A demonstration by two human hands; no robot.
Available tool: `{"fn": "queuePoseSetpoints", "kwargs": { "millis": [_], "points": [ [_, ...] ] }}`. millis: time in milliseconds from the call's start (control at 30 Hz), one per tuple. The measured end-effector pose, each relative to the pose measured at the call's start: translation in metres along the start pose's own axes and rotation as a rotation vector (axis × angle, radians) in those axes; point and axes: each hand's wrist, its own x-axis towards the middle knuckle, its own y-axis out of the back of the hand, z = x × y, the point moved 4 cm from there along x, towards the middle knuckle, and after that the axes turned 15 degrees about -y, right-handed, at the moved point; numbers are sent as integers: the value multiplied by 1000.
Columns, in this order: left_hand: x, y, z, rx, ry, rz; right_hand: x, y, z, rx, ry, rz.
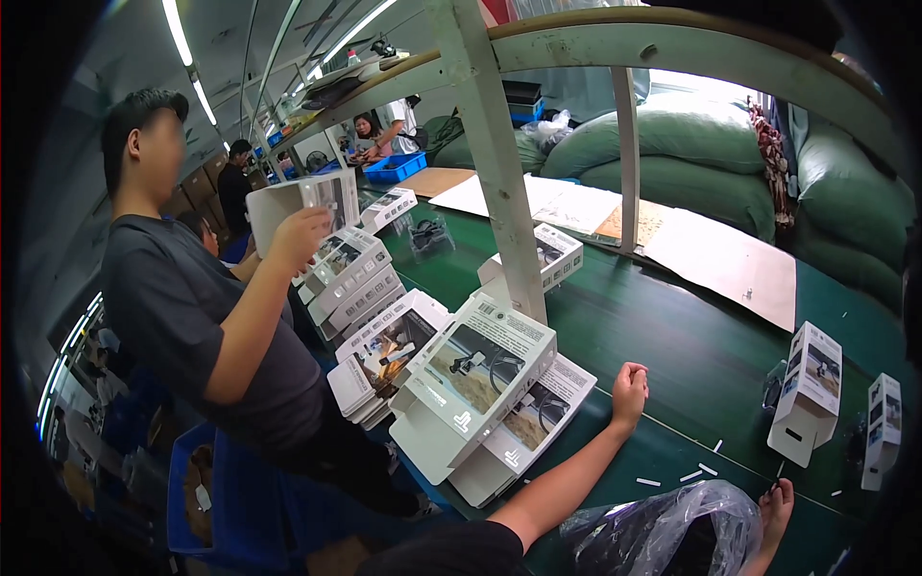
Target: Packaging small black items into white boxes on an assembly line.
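Note:
My left hand [630, 392] rests on the green work surface [615, 322], its fingers curled into a loose fist, with nothing visible in it. To its left, printed white boxes [480, 374] lie overlapping with their end flaps open. At the lower right my right hand [776, 507] has its fingers bent together beside a small white strip [780, 469]. Whether they grip that strip is too small to tell. A clear plastic bag [663, 514] with something dark inside lies between my forearms, against my right hand.
Two upright boxes, one open [807, 394], stand at the right beside clear-wrapped parts. White strips [691, 474] lie scattered. A white post [499, 163] supports the overhead shelf. At left, a co-worker [211, 288] holds an open box [307, 206]. Green sacks [672, 134] are piled behind.

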Motion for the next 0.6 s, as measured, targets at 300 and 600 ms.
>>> {"fn": "queuePoseSetpoints", "kwargs": {
  "millis": [300,600],
  "points": [
    [1,-1,-1,-3,8,-1,2,1,0,-1,-5,-11],
    [-1,-3,-7,16,9,-19,-2,0,-4,-22,-17,-13]
  ]
}}
